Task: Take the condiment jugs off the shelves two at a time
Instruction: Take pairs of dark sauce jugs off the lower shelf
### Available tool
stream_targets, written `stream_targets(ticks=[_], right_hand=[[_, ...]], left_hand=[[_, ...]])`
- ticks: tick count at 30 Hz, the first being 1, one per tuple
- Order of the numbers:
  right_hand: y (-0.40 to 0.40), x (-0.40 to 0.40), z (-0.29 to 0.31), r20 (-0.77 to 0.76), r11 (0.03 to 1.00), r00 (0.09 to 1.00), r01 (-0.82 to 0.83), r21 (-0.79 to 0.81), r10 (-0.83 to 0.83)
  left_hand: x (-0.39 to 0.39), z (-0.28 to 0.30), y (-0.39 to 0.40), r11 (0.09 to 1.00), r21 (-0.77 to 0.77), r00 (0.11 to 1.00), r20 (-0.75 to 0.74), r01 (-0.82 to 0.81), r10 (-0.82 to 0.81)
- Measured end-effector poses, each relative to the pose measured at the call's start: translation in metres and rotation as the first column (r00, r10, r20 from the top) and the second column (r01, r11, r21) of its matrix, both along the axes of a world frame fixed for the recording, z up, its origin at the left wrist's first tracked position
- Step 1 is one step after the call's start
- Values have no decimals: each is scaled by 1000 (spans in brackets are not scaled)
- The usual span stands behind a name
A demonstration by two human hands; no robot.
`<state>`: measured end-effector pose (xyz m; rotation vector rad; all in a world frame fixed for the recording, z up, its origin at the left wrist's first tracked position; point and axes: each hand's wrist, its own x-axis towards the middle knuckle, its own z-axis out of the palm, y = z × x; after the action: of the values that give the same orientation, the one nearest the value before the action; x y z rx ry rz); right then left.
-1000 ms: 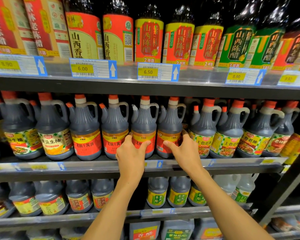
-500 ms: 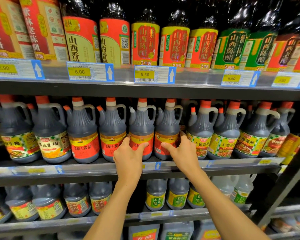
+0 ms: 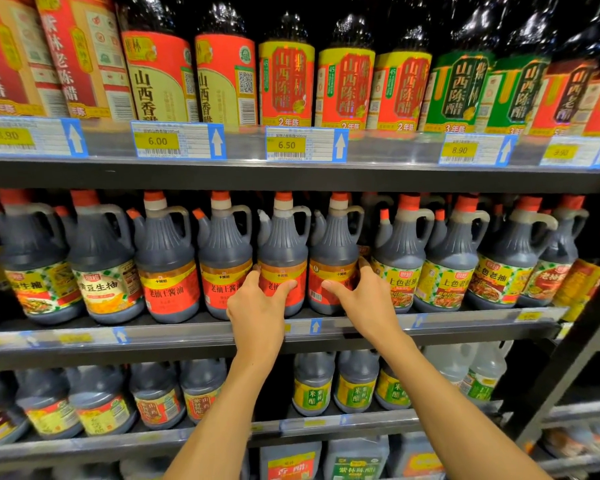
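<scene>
Dark condiment jugs with red caps, handles and red labels stand in a row on the middle shelf [image 3: 361,329]. My left hand [image 3: 257,306] grips the lower body of one red-label jug [image 3: 283,244], thumb on its right side and fingers on its left. My right hand [image 3: 364,299] grips the neighbouring red-label jug [image 3: 333,244], thumb across its label and fingers behind its right side. Both jugs stand upright on the shelf, touching each other.
Two more red-label jugs [image 3: 168,258] stand to the left and green-yellow label jugs [image 3: 400,258] to the right, packed tight. Tall vinegar bottles [image 3: 286,81] fill the top shelf above price tags [image 3: 305,144]. Smaller jugs [image 3: 312,386] line the lower shelf. A dark upright post [image 3: 568,358] stands at right.
Both hands have closed in from the jugs' fronts and wrapped round their lower bodies. The jugs have not visibly left the shelf.
</scene>
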<state>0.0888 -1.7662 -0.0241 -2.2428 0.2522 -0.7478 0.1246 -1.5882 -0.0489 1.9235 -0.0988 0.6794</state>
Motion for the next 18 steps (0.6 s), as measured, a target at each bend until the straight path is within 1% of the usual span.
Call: stream_targets(ticks=[11,18], right_hand=[[1,-1,2,7,1000,1000,-25,3,25],[1,-5,3,-22,1000,999,-24,14,24]], left_hand=[[-3,3,1,1000,5,1000,8,4,-4],[-1,3,1,1000,2,1000,-23,2,-2]])
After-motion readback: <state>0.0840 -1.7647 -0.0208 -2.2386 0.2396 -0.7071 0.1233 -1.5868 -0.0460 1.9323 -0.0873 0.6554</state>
